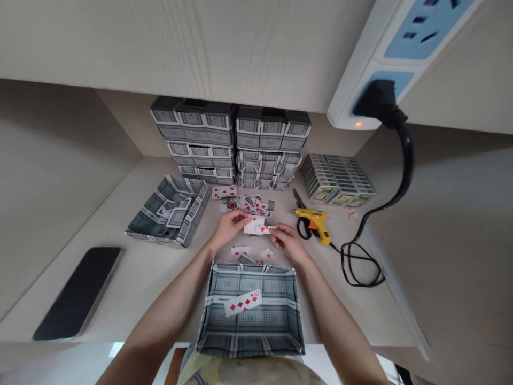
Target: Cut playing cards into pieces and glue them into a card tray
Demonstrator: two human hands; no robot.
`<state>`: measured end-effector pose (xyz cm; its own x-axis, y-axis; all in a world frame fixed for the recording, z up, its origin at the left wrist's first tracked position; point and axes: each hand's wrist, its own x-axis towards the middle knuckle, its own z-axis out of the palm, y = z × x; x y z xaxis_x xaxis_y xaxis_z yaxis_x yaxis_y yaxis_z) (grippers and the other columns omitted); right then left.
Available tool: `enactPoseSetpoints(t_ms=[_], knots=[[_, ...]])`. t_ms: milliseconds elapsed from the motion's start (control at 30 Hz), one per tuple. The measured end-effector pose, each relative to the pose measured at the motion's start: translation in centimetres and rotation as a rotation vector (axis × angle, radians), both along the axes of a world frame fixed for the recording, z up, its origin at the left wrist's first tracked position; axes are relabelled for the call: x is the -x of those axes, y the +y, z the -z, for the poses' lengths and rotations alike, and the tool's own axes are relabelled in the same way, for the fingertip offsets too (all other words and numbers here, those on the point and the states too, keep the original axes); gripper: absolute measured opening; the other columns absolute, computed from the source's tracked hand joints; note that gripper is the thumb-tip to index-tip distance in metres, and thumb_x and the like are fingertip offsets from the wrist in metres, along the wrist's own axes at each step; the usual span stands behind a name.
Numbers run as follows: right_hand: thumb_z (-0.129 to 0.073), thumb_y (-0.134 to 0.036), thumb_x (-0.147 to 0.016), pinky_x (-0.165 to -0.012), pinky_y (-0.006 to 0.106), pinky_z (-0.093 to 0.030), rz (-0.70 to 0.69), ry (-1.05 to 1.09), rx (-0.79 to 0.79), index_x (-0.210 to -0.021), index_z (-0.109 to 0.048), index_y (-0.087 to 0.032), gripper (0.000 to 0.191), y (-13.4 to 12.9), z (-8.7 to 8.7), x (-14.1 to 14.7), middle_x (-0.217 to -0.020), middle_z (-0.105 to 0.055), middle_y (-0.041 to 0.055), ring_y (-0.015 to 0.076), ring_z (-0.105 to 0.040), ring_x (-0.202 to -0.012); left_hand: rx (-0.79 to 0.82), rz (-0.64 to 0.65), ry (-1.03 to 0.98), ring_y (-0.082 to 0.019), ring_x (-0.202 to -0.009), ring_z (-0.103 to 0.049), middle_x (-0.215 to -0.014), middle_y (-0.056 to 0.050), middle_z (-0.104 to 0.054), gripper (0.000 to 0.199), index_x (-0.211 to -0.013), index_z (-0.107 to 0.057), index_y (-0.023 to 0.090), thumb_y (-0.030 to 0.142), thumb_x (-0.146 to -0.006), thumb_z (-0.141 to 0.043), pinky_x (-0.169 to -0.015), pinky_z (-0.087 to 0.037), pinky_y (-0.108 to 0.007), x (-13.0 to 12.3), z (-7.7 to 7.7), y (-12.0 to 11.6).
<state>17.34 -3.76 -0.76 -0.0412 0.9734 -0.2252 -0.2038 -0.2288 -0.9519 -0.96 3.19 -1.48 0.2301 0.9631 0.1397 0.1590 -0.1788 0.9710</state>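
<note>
My left hand (229,229) pinches a white playing card (250,225) with red pips by its upper left part. At the card's right side, my right hand (289,240) pinches a narrow card piece (264,229) marked with red hearts; the two overlap or touch. Just below the hands lie loose cut card pieces (240,250). Nearest my body stands an open box (256,323) made of grey-patterned playing cards, with a strip of red diamonds (243,303) inside it. Beyond the hands is a scattered pile of cards (256,206), beside a red-pipped card (224,192).
A yellow glue gun (315,218) and black-handled scissors (303,229) lie at the right, by a looped cord (363,267). A card tray (156,235) and a phone (78,293) are left. Stacked card boxes (200,128) and card packs (339,182) stand behind. A power strip (360,69) hangs overhead.
</note>
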Motion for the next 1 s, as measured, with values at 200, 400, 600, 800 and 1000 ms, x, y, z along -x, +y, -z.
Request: enactPoseSetpoints(t_ms=[200, 400, 600, 800, 1000], knots=[[-0.063, -0.036, -0.068, -0.041, 0.022, -0.019, 0.022, 0.001, -0.018, -0.065, -0.055, -0.016, 0.022, 0.09, 0.09, 0.1, -0.052, -0.05, -0.0046, 0.0052, -0.036, -0.041, 0.014, 0.005, 0.001, -0.012, -0.06, -0.056, -0.068, -0.001, -0.065, 0.023, -0.068, -0.063, 0.016, 0.039, -0.063, -0.066, -0.056, -0.045, -0.023, -0.23, -0.01, -0.25], [-0.063, -0.036, -0.066, -0.04, 0.022, -0.017, 0.054, 0.028, 0.016, -0.065, -0.054, -0.016, 0.022, 0.18, 0.1, 0.14, -0.051, -0.05, -0.005, 0.0052, -0.035, -0.04, 0.026, 0.016, 0.006, -0.012, -0.059, -0.055, -0.066, -0.001, -0.064, 0.022, -0.068, -0.063, 0.016, 0.037, -0.063, -0.066, -0.056, -0.045, -0.023, -0.34, -0.07, -0.37], [-0.063, -0.034, -0.067, -0.04, 0.021, -0.019, 0.059, 0.046, 0.019, -0.063, -0.054, -0.016, 0.021, 0.24, 0.35, 0.15, -0.052, -0.051, -0.0044, 0.0053, -0.037, -0.041, 0.044, 0.029, 0.006, -0.011, -0.058, -0.054, -0.065, 0.0, -0.062, 0.022, -0.066, -0.061, 0.015, 0.036, -0.063, -0.067, -0.056, -0.044, -0.022, -0.22, -0.12, -0.42], [-0.064, -0.033, -0.066, -0.041, 0.02, -0.023, 0.082, 0.067, 0.033, -0.062, -0.054, -0.015, 0.02, 0.33, 0.64, 0.11, -0.051, -0.051, -0.004, 0.0051, -0.039, -0.041, 0.077, 0.129, 0.0, -0.009, -0.055, -0.052, -0.063, 0.001, -0.059, 0.024, -0.069, -0.057, 0.014, 0.037, -0.066, -0.064, -0.052, -0.042, -0.02, -0.16, 0.12, -0.46], [-0.06, -0.033, -0.069, -0.039, 0.02, -0.021, 0.085, 0.004, -0.012, -0.061, -0.053, -0.016, 0.021, 0.34, 0.69, 0.19, -0.05, -0.05, -0.0045, 0.005, -0.037, -0.039, 0.092, 0.332, -0.02, -0.015, -0.077, -0.06, -0.084, -0.006, -0.067, 0.019, -0.083, -0.065, 0.013, 0.024, -0.069, -0.058, -0.071, -0.046, -0.027, 0.34, -0.74, -0.38]])
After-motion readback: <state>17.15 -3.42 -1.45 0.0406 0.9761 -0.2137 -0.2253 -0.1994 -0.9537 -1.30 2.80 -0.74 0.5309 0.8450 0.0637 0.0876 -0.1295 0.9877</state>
